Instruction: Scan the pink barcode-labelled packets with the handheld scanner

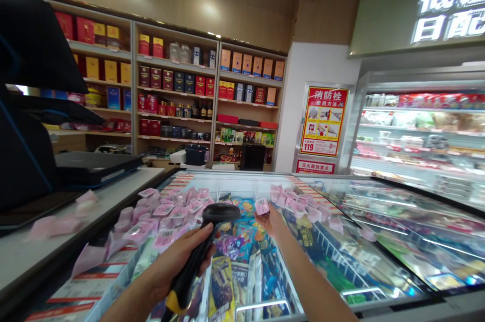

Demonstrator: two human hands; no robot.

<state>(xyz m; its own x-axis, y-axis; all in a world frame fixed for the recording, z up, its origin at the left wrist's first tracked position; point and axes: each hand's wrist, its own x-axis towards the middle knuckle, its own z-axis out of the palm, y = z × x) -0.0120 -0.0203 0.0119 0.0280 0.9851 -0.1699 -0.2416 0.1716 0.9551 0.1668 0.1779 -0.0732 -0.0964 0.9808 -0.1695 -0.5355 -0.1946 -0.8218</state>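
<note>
My left hand is wrapped around the handle of a black and yellow barcode scanner, its head turned to the right. In my right hand, stretched forward over the freezer, the fingers pinch a small pink barcode tag. Many similar pink tags lie heaped on the glass to the left, and another group of tags lies to the right. Beneath both hands, packaged frozen goods sit in wire baskets inside the freezer.
A counter with a dark checkout screen stands at the left, with a few pink tags on it. The freezer's glass lid stretches to the right. Behind are shelves of boxed goods and a lit refrigerated display.
</note>
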